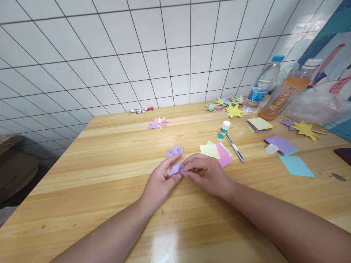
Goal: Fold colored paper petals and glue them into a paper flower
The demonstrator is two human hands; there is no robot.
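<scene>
Between my two hands, above the middle of the table, is a small folded purple paper [176, 168]. My left hand [164, 173] grips its left side, with the thumb below and the fingers behind. The fingertips of my right hand [207, 171] pinch its right end. Just beyond my left fingers lies a pointed purple origami piece [174, 150], partly covered by that hand. Loose yellow, pink and green paper squares [223, 155] lie behind my right hand, which hides part of them.
A glue stick [223, 130] stands by a utility knife [235, 147]. A pink-purple paper star [158, 123] and markers [141, 110] lie farther back. To the right are paper stacks [259, 124], yellow stars [305, 129], a water bottle [257, 95] and an orange drink bottle [285, 95].
</scene>
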